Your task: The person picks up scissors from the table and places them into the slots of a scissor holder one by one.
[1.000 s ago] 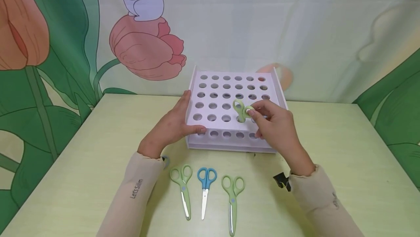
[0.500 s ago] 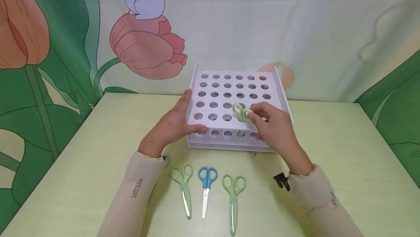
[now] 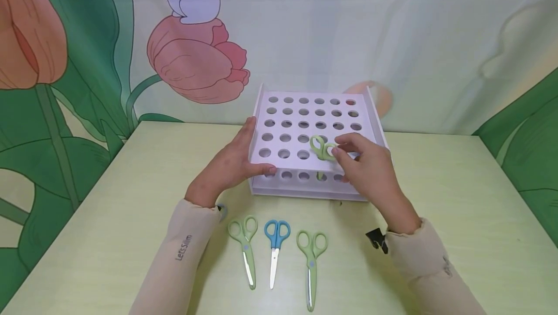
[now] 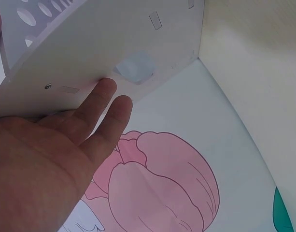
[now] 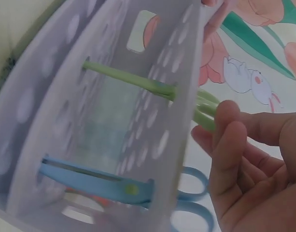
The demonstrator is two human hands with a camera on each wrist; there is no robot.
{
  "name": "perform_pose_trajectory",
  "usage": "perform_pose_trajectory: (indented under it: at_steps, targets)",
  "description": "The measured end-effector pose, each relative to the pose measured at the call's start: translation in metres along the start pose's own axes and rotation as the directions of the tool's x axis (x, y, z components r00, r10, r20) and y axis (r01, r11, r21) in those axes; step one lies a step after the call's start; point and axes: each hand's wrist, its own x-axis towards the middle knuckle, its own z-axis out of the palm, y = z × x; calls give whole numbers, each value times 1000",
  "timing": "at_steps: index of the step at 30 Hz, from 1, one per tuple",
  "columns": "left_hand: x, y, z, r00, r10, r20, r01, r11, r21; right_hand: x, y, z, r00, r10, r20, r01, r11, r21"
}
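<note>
A white rack (image 3: pixel 285 162) with rows of round holes in its stacked shelves stands at the table's back. My right hand (image 3: pixel 368 165) pinches a handle loop of green scissors (image 3: pixel 319 148). In the right wrist view, the green scissors (image 5: pixel 133 79) pass through a top-shelf hole, their tip at a hole in the shelf below. Blue scissors (image 5: pixel 99 181) stand in the rack beside them; my right hand hides them in the head view. My left hand (image 3: pixel 226 165) rests against the rack's left side, thumb along the front edge, fingers (image 4: pixel 92 108) straight on the outer wall.
On the table (image 3: pixel 131 237) in front of the rack lie green scissors (image 3: pixel 245 252), blue-handled scissors (image 3: pixel 275 252) and more green scissors (image 3: pixel 311 269), handles toward the rack. Behind the rack hangs a printed curtain (image 3: pixel 305 29).
The green scissors have moved down through the top-shelf hole with my right hand; their lower part now shows at the shelf below. My left hand has stayed on the rack.
</note>
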Motion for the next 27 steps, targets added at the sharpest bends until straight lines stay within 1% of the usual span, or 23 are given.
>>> perform_pose_trajectory:
  at_steps: [5, 7, 10, 12, 13, 16, 19, 21, 23, 25, 27]
  targets:
    - [1, -2, 2, 1000, -7, 4, 7, 1000, -5, -8, -7, -7, 994, -76, -78, 72, 996, -54]
    - [1, -2, 3, 1000, -8, 8, 8, 1000, -3, -14, -8, -10, 987, -117, -108, 114, 993, -30]
    - [2, -2, 5, 1000, -2, 10, 2, 1000, 3, -23, -9, -12, 981, -151, -121, 161, 984, 78]
    - [2, -1, 5, 1000, -3, 12, 3, 1000, 16, -29, -7, -12, 984, -152, -92, 166, 969, 182]
    - [2, -1, 5, 1000, -2, 11, 2, 1000, 19, -32, -4, -11, 986, -151, -66, 163, 956, 243]
    - [3, 0, 5, 1000, -9, 13, 9, 1000, 26, -42, 9, -3, 991, -129, 43, 103, 917, 386]
    - [3, 0, 4, 1000, -11, 17, 11, 1000, 23, -52, 29, 11, 984, -92, 154, 10, 884, 467]
    - [2, 0, 4, 1000, -14, 17, 14, 1000, 24, -60, 42, 21, 976, -46, 213, -63, 877, 477]
    - [1, 0, 2, 1000, -17, 15, 17, 1000, 21, -66, 53, 30, 967, 0, 255, -123, 874, 470]
    - [0, 0, 1, 1000, -20, 10, 20, 1000, 21, -71, 61, 38, 958, 45, 283, -173, 879, 444]
    - [-1, 0, -1, 1000, -23, 6, 23, 1000, 16, -75, 68, 45, 950, 87, 301, -204, 900, 385]
